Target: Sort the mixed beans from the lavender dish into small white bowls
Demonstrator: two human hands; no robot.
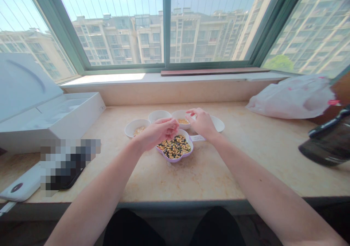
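- A pale veined stone counter [207,176] fills the view beneath a green-framed window [166,27], with apartment blocks outside.
- An open white box [54,118] sits at the counter's left end, its lid raised.
- A crumpled white plastic bag [290,98] lies along the back edge towards the right end.
- A dark glass jar [330,142] shows at the right edge of the view, apparently held above the counter.
- A pixelated, unreadable object [68,164] lies near the front left edge, beside a flat white device [23,184].
- A lilac flower-shaped dish [175,153] stands near the counter's middle, heaped with mixed yellow, green and black beans [174,146].
- The left hand [157,133] hovers just above the dish, its fingers bunched together; whether they hold a bean is too small to tell.
- The right hand [201,124] is half open, its fingers loosely curved, holding nothing visible, just beside a small white bowl [181,119] of yellow grains.
- Two more white bowls [159,115] and a white plate [217,124] curve around the dish's far side.
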